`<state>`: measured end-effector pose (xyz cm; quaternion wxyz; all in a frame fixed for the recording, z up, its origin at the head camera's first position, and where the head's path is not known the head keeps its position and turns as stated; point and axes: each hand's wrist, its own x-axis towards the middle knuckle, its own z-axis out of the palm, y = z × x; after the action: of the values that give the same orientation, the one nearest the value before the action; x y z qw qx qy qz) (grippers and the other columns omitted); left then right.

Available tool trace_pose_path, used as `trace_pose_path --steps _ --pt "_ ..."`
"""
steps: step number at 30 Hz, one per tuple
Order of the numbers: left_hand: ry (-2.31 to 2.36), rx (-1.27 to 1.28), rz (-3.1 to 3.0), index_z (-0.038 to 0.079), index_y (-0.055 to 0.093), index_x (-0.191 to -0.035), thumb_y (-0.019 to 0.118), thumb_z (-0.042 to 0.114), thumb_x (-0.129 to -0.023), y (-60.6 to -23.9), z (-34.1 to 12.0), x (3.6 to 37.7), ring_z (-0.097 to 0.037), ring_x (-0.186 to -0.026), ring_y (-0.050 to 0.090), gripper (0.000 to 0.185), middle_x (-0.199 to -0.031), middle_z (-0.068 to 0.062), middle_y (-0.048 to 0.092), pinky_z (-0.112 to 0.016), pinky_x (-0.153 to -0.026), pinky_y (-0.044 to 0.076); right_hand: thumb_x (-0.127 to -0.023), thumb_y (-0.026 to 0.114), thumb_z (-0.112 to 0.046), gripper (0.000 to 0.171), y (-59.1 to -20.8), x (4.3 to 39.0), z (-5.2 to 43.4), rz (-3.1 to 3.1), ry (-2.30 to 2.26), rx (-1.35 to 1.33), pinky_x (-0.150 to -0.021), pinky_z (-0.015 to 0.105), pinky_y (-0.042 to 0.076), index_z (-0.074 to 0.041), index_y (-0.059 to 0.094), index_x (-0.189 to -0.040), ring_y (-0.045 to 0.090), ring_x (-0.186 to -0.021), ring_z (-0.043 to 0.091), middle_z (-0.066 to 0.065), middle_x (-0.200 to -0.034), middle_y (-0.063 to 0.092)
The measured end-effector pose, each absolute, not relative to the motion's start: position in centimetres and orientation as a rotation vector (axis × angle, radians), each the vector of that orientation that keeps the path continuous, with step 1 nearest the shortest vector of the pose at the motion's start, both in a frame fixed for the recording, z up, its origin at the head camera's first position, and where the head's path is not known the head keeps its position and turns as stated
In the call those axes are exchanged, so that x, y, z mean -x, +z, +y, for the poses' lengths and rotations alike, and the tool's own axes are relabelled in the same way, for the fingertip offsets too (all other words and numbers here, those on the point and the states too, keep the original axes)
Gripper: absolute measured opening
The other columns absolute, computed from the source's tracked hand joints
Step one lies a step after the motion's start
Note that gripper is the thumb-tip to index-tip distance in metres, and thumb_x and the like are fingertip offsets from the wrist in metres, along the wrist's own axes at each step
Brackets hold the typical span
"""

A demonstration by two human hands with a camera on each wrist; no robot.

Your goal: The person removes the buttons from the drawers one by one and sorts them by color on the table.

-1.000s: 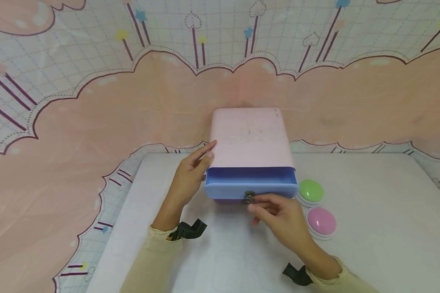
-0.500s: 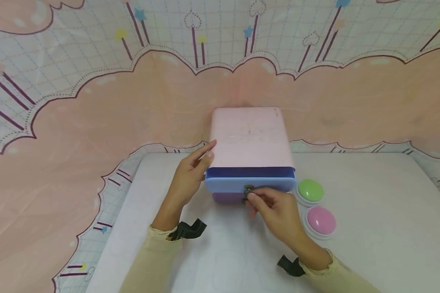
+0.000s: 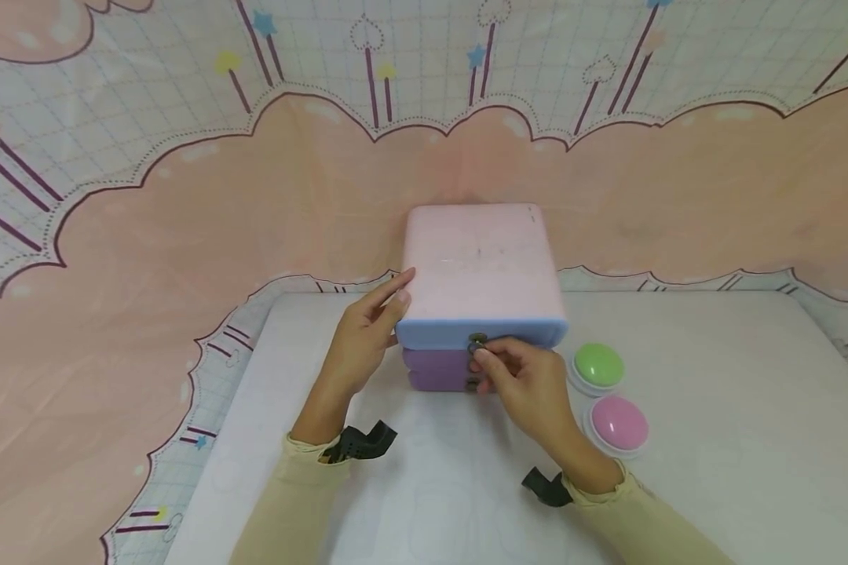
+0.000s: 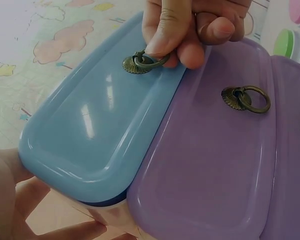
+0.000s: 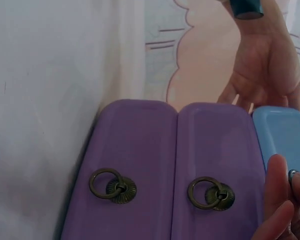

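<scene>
Three stacked drawers face the person in a pink-topped cabinet (image 3: 482,259) standing on a white surface (image 3: 735,392). Top of the stack is the blue drawer (image 4: 80,135), nearly home: a thin dark gap shows between its front and the casing in the left wrist view. Both purple drawers (image 4: 205,165) below appear fully in.

Right hand (image 3: 526,384): thumb and forefinger pinch the brass ring pull (image 4: 152,63) at the middle of the blue front; remaining fingers are bent beneath it. Left hand (image 3: 363,337): fingers extended and spread, touching the cabinet's left side near the front corner, grasping nothing, and judged to be bracing the casing.

Governing relation: the blue drawer lies directly ahead of the right hand, which is the nearer to the ring. Its front runs left to right, while its travel, by judgement, runs front to back, in line with that hand's reach.

Edges and room: a patterned cloth (image 3: 311,196) rises close behind the cabinet, so rearward room looks slight. Forward, the surface extends between the forearms. On the right, the green disc (image 3: 599,365) and pink disc (image 3: 619,424) sit just beside the right hand and limit sideways movement there.
</scene>
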<state>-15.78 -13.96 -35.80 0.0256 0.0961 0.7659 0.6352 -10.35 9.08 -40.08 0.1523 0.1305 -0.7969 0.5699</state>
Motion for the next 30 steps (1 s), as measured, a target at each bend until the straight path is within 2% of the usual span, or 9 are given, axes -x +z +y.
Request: trace_pose_path --steps 7,11,18,21,30 --pt "1.974 -0.296 2.351 0.034 0.055 -0.148 0.058 0.039 -0.105 -35.9 -14.1 15.7 -0.021 -0.137 0.054 0.044 -0.159 0.009 0.045 -0.050 -0.098 0.057 -0.095 0.073 -0.009 0.009 -40.3 10.4 9.0 -2.302 1.682 -0.357 -0.056 0.031 0.062 -0.002 0.076 -0.095 0.070 -0.059 0.011 0.012 -0.082 0.078" --pt "1.973 -0.294 2.347 0.034 0.055 -0.148 0.058 0.039 -0.105 -36.0 -14.1 15.7 -0.022 -0.138 0.053 0.044 -0.159 0.009 0.044 -0.050 -0.098 0.057 -0.095 0.073 -0.011 0.010 -40.6 10.1 9.2 -2.318 1.678 -0.341 -0.057 0.033 0.063 -0.002 0.076 -0.098 0.070 -0.061 0.011 0.011 -0.082 0.078" --pt "1.941 -0.281 2.383 0.037 0.054 -0.148 0.058 0.043 -0.104 -35.9 -14.2 15.7 -0.022 -0.137 0.054 0.044 -0.159 0.010 0.044 -0.050 -0.097 0.058 -0.092 0.077 -0.015 0.014 -41.8 9.6 10.1 -2.431 1.632 -0.291 -0.051 0.023 0.050 -0.005 0.078 -0.102 0.071 -0.062 0.013 0.010 -0.082 0.078" --pt "1.936 -0.277 2.389 0.038 0.055 -0.147 0.058 0.043 -0.104 -35.8 -14.2 15.7 -0.021 -0.137 0.054 0.044 -0.158 0.011 0.045 -0.049 -0.097 0.058 -0.091 0.078 -0.015 0.017 -42.5 9.7 10.4 -2.484 1.659 -0.237 -0.054 0.022 0.052 -0.004 0.078 -0.104 0.071 -0.062 0.016 0.012 -0.087 0.079" --pt "1.945 -0.289 2.379 0.037 0.055 -0.148 0.057 0.042 -0.104 -35.8 -14.1 15.8 -0.023 -0.139 0.053 0.044 -0.159 0.010 0.044 -0.051 -0.098 0.057 -0.088 0.081 -0.018 0.020 -43.6 10.3 10.0 -2.561 1.789 -0.105 -0.057 0.021 0.054 -0.003 0.078 -0.101 0.073 -0.062 0.024 0.013 -0.083 0.078"
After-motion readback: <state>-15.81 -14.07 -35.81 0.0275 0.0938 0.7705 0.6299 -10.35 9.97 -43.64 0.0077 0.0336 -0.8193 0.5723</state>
